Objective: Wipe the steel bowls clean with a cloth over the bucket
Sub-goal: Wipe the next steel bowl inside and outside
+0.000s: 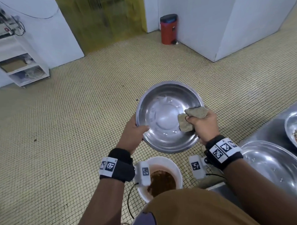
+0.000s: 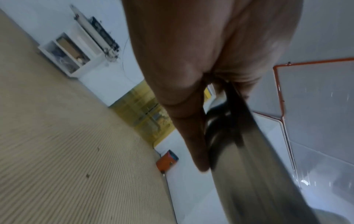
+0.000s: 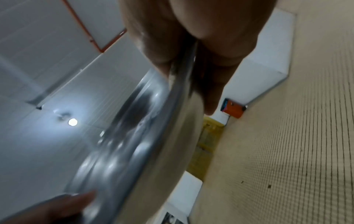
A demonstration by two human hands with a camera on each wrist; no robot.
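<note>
Steel bowl (image 1: 164, 111) held up in the air, tilted w/ its inside toward the head cam, above & a bit beyond the white bucket (image 1: 176, 169) on the tiled floor (image 1: 60, 133). Bucket has brown slop in it. Left hand (image 1: 133, 131) grips the bowl's left rim, thumb inside, fingers behind. Right hand (image 1: 203, 125) clamps a beige cloth (image 1: 193, 115) over the right rim: cloth folded across the edge, part pressed on the inner wall. Bowl interior shiny, faint wet streaks.

To the right, steel tabletop (image 1: 267, 131) w/ an empty steel bowl (image 1: 272, 164) and another bowl (image 1: 296, 128) holding food scraps. Red pedal bin (image 1: 168, 29) by the far wall; white shelf unit (image 1: 21, 67) far left. Wrist views blurred, show fingers on the rim only.
</note>
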